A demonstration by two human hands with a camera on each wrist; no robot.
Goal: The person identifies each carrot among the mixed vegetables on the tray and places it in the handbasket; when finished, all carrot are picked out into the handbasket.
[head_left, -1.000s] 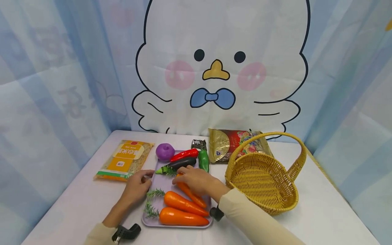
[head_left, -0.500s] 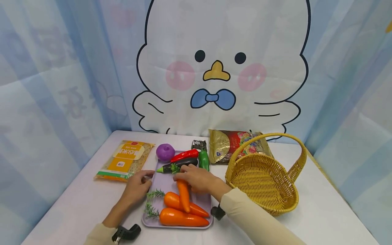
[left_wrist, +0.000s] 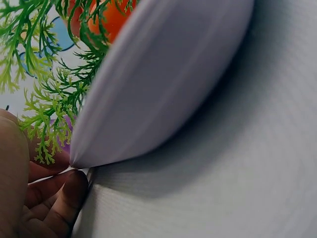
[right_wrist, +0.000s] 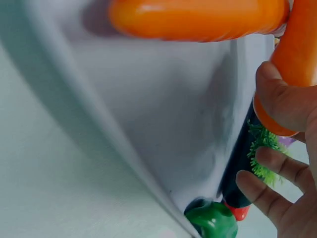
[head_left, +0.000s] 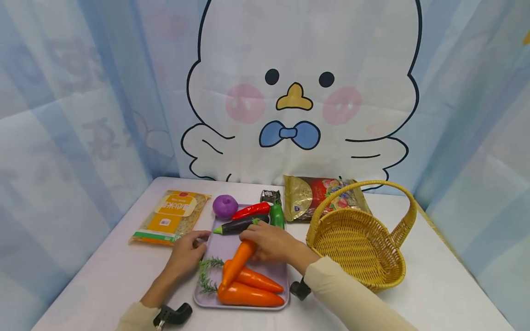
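Observation:
My right hand [head_left: 269,241] grips an orange toy carrot [head_left: 240,262] near its leafy end, thumb on one side and fingers on the other. The carrot slants with its tip toward me, crossing over two more carrots [head_left: 265,281] on the lilac tray [head_left: 223,246]. In the right wrist view, the thumb presses the held carrot [right_wrist: 299,49], and its green leaves stick out between the fingers. At the tray's left rim rests my left hand [head_left: 188,253], fingertips touching the edge. The left wrist view shows those fingers [left_wrist: 54,198] at the tray's corner.
An eggplant [head_left: 242,225], red pepper [head_left: 252,211] and green pepper [head_left: 277,216] lie at the tray's far end, near a purple onion [head_left: 225,206]. A grain bag [head_left: 171,218] lies left. Behind are a small black packet [head_left: 271,196] and gold-red bag [head_left: 306,197]; right, a wicker basket [head_left: 356,248].
My right hand has taken hold of the rear carrot and turned it, its tip swinging from the right toward the left and nearer me. The left hand has stayed at the rim.

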